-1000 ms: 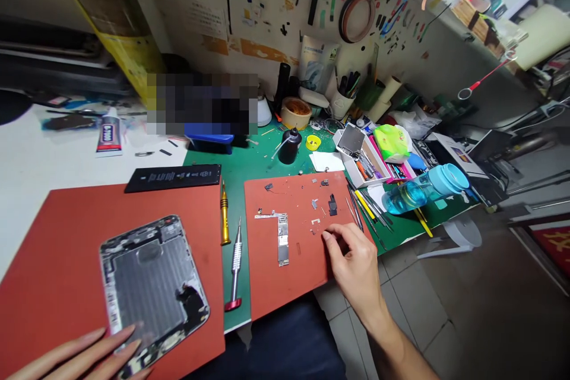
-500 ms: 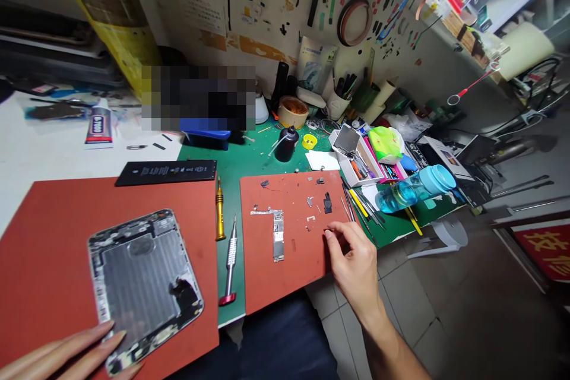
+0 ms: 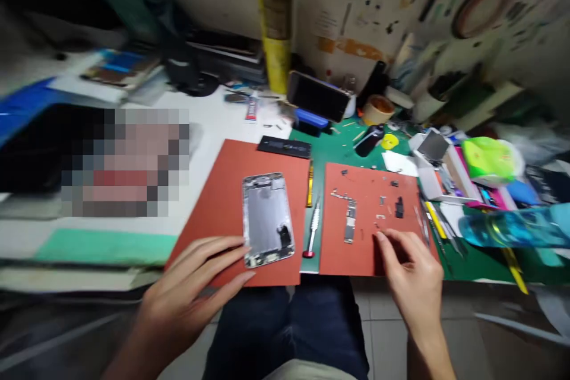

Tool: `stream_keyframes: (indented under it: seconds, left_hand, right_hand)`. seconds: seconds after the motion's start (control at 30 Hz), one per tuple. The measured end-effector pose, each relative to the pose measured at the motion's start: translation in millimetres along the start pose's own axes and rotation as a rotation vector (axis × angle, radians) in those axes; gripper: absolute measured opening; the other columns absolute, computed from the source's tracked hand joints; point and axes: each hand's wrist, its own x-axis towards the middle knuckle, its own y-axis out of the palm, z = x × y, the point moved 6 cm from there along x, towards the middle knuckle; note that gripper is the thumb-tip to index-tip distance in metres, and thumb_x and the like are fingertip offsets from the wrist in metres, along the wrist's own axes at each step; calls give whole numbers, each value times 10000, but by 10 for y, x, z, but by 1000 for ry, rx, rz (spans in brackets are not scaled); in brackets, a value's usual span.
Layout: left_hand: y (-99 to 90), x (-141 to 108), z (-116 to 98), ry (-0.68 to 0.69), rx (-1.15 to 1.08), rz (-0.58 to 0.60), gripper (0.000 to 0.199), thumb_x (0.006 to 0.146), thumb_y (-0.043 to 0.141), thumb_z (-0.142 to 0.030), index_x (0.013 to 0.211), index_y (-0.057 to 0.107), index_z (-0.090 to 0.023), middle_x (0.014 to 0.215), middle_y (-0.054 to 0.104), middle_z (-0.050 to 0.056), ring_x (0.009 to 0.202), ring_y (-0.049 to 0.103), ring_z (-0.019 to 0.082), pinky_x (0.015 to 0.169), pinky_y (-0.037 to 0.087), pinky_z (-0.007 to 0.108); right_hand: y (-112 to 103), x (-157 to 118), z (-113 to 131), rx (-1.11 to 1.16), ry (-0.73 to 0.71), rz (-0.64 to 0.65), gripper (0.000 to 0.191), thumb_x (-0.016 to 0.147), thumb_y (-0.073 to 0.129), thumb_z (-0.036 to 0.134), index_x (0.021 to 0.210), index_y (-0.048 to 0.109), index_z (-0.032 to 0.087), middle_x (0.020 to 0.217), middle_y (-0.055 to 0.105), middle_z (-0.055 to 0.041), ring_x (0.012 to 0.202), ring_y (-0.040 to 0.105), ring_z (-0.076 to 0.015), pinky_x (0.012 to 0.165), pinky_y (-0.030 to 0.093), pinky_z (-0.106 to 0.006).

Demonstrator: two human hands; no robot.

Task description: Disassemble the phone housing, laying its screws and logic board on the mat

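Observation:
An opened phone back housing (image 3: 266, 214), silver inside, lies on the left red-brown mat (image 3: 218, 190). My left hand (image 3: 191, 285) has its fingers stretched out, the tips touching the housing's lower left edge. Over the right mat (image 3: 332, 255), my right hand (image 3: 414, 276) is closed, thumb and forefinger pinched near small parts; whatever may be between the tips is too small to make out. Left of that hand lies a narrow logic board (image 3: 350, 225). A small black part (image 3: 399, 208) and several tiny metal bits are scattered on this mat.
Between the mats lie a gold screwdriver (image 3: 310, 184) and a silver screwdriver (image 3: 314, 222) with a red end. A black phone battery (image 3: 284, 146) rests at the left mat's back edge. At right are tweezers-like tools, a parts box (image 3: 439, 181) and a blue bottle (image 3: 512, 227).
The view has swung left and shows more of the left side of the bench and my whole left hand. Both hands keep roughly the same places beside the housing and small parts.

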Motion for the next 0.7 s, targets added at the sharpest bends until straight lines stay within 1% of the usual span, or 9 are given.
stream_keyframes:
  seconds: [0.07, 0.13, 0.17, 0.33, 0.5, 0.7]
  left_hand:
    - [1, 40, -76, 1, 14, 35, 250, 997, 732, -137, 1241, 718, -190, 1211, 744, 79, 1116, 690, 192, 1021, 540, 321]
    - [6, 37, -80, -15, 16, 59, 237, 999, 728, -122, 1226, 715, -190, 1217, 729, 83, 1128, 676, 195, 1014, 540, 327]
    - [6, 31, -76, -19, 12, 61, 224, 1002, 723, -121, 1216, 719, -189, 1213, 726, 83, 1123, 673, 196, 1004, 542, 328]
    - [0, 35, -84, -24, -19, 34, 187, 1011, 701, -109, 1176, 743, -185, 1172, 730, 81, 1078, 678, 194, 948, 555, 322]
    - [-5, 54, -94, -36, 5, 37, 207, 1000, 698, -106, 1159, 766, -219, 1144, 748, 64, 1036, 700, 197, 905, 583, 330]
    - [-5, 54, -114, -15, 4, 34, 210, 992, 693, -67, 1137, 765, -201, 1125, 736, 68, 1032, 682, 188, 895, 580, 314]
  right_hand:
    - [-6, -14, 14, -11, 5, -12, 286, 1026, 697, 474, 929, 775, 217, 886, 740, -26, 724, 674, -160, 598, 499, -258]
    - [7, -37, 47, -30, 8, -7, 320, 1017, 706, 511, 904, 770, 219, 847, 723, -8, 617, 619, -130, 557, 477, -256]
    - [21, -52, 71, -34, 6, 3, 325, 1017, 706, 518, 906, 771, 220, 838, 717, -2, 595, 606, -121, 549, 474, -253]
    - [103, -125, 211, 19, -14, 41, 288, 1028, 705, 484, 920, 768, 224, 834, 708, -5, 664, 647, -129, 513, 478, -227]
    - [154, -182, 314, 53, -25, 76, 265, 1041, 696, 447, 919, 765, 222, 807, 692, -15, 653, 637, -143, 506, 477, -248]
    - [154, -204, 310, 62, -14, 86, 265, 1041, 693, 453, 935, 767, 221, 829, 709, -36, 680, 654, -165, 526, 488, -267]
